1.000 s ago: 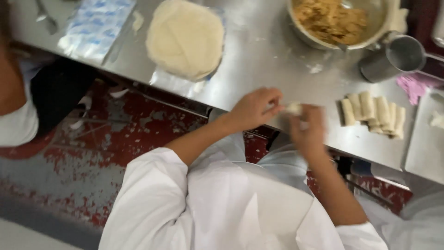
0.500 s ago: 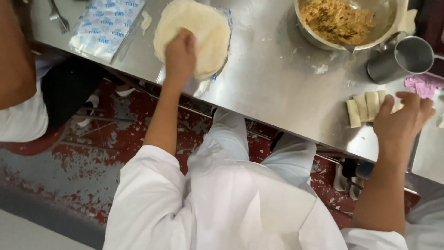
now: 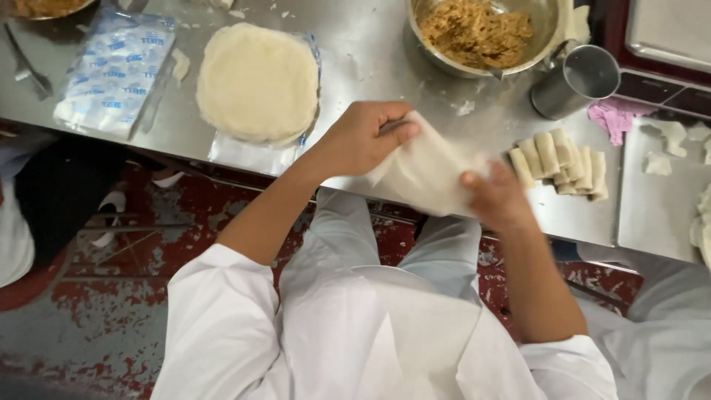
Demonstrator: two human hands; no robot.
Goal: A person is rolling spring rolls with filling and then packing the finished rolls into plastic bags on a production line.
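My left hand (image 3: 363, 137) pinches the upper left edge of a thin pale pastry sheet (image 3: 426, 172) held over the front edge of the steel table (image 3: 385, 67). My right hand (image 3: 498, 196), blurred, grips the sheet's lower right side. A round stack of the same sheets (image 3: 258, 80) lies on a plastic wrapper to the left. Several rolled pastries (image 3: 561, 161) lie in a row just right of my right hand. A steel bowl of brown filling (image 3: 478, 31) stands behind.
A metal cup (image 3: 576, 80) stands right of the bowl, a crumpled pink cloth (image 3: 616, 118) beside it. A sealed printed plastic packet (image 3: 111, 70) lies at the left. A steel tray (image 3: 659, 196) with dough scraps sits at the right. Another person's dark clothing (image 3: 55, 196) shows at the left.
My left hand has come back from the round stack with one sheet. My right hand has left the rolled pastries and taken the sheet's other side.
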